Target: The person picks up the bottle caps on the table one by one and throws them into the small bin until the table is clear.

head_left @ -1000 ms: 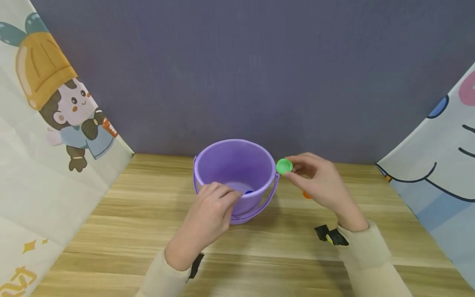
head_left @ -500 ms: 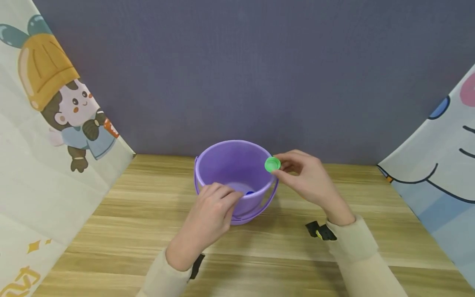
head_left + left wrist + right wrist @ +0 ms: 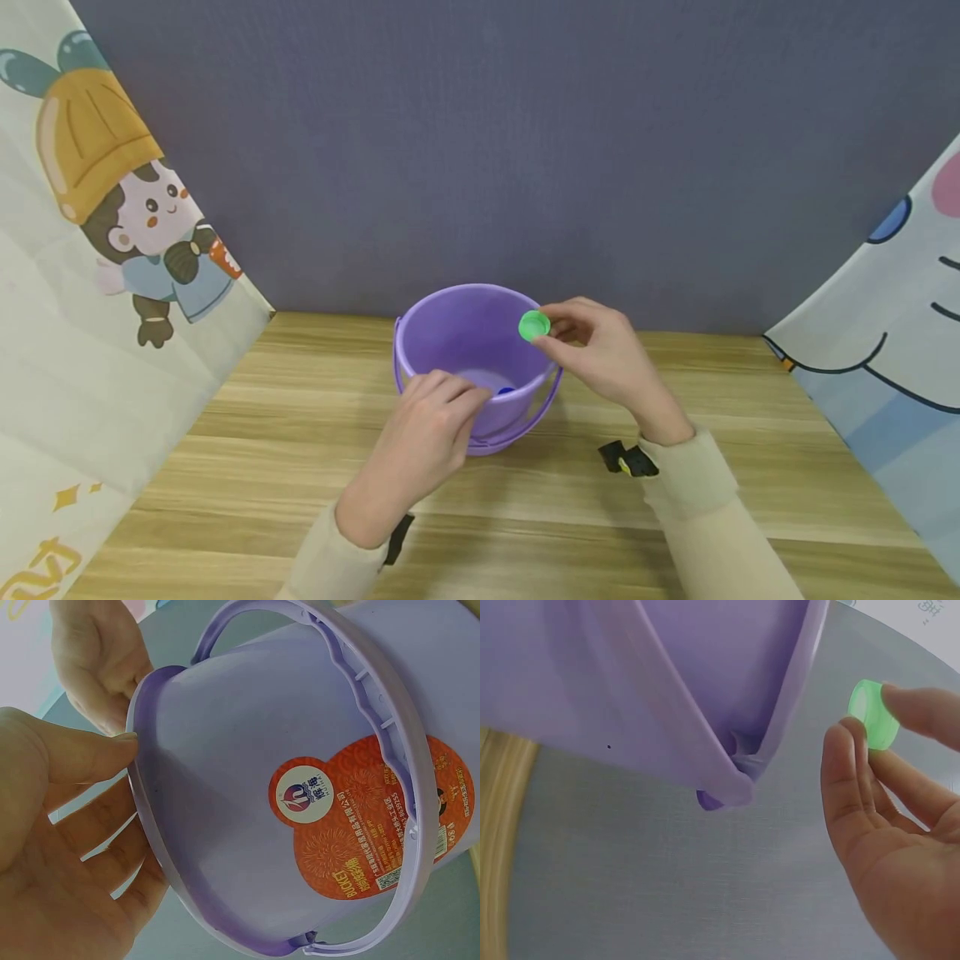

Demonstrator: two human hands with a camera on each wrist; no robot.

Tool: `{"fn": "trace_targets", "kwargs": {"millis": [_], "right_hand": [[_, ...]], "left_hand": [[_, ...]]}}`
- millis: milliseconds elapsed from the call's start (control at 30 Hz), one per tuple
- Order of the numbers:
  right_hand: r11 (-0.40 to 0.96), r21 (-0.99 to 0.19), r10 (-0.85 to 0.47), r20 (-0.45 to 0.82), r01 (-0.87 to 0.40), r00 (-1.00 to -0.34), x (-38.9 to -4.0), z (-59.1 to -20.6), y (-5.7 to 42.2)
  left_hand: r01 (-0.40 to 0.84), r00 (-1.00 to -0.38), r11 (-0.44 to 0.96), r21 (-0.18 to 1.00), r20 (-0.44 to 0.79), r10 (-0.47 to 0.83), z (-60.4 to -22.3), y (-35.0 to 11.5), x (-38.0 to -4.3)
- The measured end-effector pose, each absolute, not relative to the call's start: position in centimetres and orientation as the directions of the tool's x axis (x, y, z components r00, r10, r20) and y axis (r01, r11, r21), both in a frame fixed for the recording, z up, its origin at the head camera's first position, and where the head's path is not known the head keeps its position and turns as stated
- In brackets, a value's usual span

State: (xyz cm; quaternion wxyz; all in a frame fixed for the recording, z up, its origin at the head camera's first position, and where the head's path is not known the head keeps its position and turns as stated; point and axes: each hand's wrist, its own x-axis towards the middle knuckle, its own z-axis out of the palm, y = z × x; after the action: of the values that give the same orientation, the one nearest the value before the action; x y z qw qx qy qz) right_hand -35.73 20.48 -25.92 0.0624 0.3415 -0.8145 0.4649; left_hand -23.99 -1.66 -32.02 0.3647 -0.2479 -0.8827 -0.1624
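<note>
A purple bucket (image 3: pixel 480 325) stands upright on the wooden table, its handle folded down against the front. My left hand (image 3: pixel 423 425) grips the near rim; in the left wrist view the thumb lies on the outer side and the fingers go behind the rim. My right hand (image 3: pixel 600 354) pinches a green bottle cap (image 3: pixel 534 326) between thumb and fingertips, its hollow side facing me. In the head view the cap overlaps the right part of the bucket's mouth. A small blue thing (image 3: pixel 507 391) lies at the bottom, partly hidden by the near rim.
A dark grey panel (image 3: pixel 480 150) rises right behind the bucket at the table's back edge. Printed cartoon sheets (image 3: pixel 150 283) flank the table (image 3: pixel 525 533) on both sides. Black straps hang at both wrists, and a red label (image 3: pixel 352 817) is on the bucket's front.
My right hand has carried the green bottle cap left, from beside the bucket to over its right rim. An orange piece seen earlier is now hidden by the right arm. My left hand stays put.
</note>
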Motion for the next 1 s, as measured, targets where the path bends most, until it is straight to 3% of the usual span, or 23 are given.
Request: {"fn": "trace_targets", "kwargs": {"millis": [1000], "right_hand": [[0.301, -0.722, -0.483, 0.447, -0.622, -0.753, -36.21, -25.98, 20.41]], "left_hand": [[0.539, -0.621, 0.838, 0.083, 0.712, 0.328, -32.10, -1.41, -23.98]]}}
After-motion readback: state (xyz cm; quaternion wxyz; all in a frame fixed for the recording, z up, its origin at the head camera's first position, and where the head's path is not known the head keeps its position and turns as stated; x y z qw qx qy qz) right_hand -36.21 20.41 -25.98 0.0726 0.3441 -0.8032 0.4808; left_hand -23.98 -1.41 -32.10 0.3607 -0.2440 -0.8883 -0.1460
